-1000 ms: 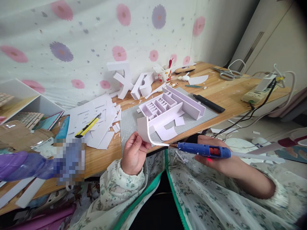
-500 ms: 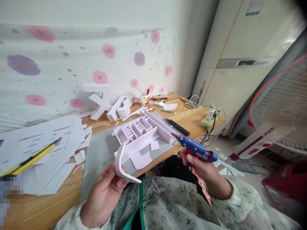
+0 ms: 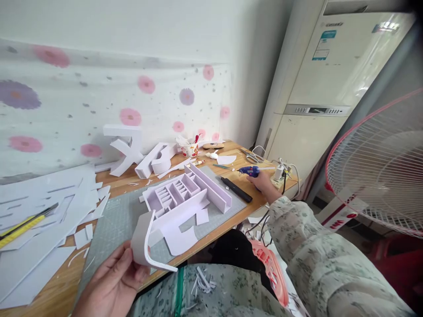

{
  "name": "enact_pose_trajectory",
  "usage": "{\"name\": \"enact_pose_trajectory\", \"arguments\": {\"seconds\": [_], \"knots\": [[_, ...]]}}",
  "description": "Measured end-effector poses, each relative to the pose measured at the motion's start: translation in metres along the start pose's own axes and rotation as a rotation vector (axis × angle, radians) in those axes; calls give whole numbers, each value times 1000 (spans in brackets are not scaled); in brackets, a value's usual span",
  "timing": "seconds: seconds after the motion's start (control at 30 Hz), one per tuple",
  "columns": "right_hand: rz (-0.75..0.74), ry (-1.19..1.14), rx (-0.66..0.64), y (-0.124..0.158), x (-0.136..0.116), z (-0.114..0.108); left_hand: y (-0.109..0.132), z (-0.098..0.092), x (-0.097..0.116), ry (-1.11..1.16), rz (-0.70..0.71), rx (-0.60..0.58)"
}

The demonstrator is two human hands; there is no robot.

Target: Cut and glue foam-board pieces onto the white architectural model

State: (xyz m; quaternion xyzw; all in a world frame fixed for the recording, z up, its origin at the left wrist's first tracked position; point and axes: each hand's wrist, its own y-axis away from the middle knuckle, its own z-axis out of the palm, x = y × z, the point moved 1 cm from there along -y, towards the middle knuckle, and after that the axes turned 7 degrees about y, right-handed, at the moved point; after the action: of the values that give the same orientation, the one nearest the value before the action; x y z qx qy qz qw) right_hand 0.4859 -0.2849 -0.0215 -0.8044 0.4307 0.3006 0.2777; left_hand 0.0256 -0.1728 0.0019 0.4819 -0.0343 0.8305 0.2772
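Observation:
My left hand point(image 3: 114, 277) grips a curved white foam-board strip point(image 3: 140, 240) between thumb and fingers, held up over the front edge of the table. Toward the table's right end, my right hand point(image 3: 263, 182) has its fingers around the handle of a blue hot glue gun point(image 3: 247, 171), its nozzle pointing left and a glue stick poking out of its back. Between my hands, a foam-board structure point(image 3: 185, 190) with small compartments and raised walls lies on the grey cutting mat point(image 3: 114, 229). Flat white cutouts point(image 3: 180, 240) rest in front of it.
A black stick-shaped tool point(image 3: 236, 189) lies right of the structure. Scissors point(image 3: 249, 156), a paper cup point(image 3: 190, 150) and white foam letter shapes point(image 3: 125, 154) stand or lie behind. Foam sheets point(image 3: 36, 259) and a yellow utility knife point(image 3: 23, 229) are left; a power strip point(image 3: 279, 179) and fan point(image 3: 380, 163) right.
My right hand has carried the glue gun away from my lap, forward onto the table's right end. The left hand with the curved strip appears lower and further left; the view has shifted.

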Motion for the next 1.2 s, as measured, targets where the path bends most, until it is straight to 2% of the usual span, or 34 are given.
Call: {"name": "enact_pose_trajectory", "arguments": {"seconds": [0.13,0.23,0.4,0.47,0.5,0.57,0.63,0.77,0.87,1.0,1.1,1.13,1.2], "knots": [[-1,130,78,-1,-2,2,1,4,10,-31,27,75],[-51,144,220,20,-3,-3,2,10,19,-106,37,93],[-129,56,475,95,-6,-6,4,16,33,-334,207,-101],[-195,-28,495,127,-17,-5,3,19,39,-485,321,-167],[-292,-120,496,142,-27,-4,3,22,42,-575,380,-200],[-480,-246,416,166,-53,-4,1,29,48,-754,476,-274],[-617,-296,268,183,-82,-5,0,41,53,-926,567,-363],[-803,-406,-29,198,-128,0,-5,63,53,-1266,697,-560],[-830,-426,-250,199,-138,11,-11,72,47,-1427,745,-688],[-784,-380,-362,202,-134,27,-21,74,42,-1450,786,-792],[-717,-400,-417,204,-131,34,-26,68,42,-1359,852,-777],[-696,-408,-425,205,-130,37,-27,65,42,-1310,896,-722],[-665,-418,-423,205,-126,42,-29,54,44,-1222,984,-536]]}}
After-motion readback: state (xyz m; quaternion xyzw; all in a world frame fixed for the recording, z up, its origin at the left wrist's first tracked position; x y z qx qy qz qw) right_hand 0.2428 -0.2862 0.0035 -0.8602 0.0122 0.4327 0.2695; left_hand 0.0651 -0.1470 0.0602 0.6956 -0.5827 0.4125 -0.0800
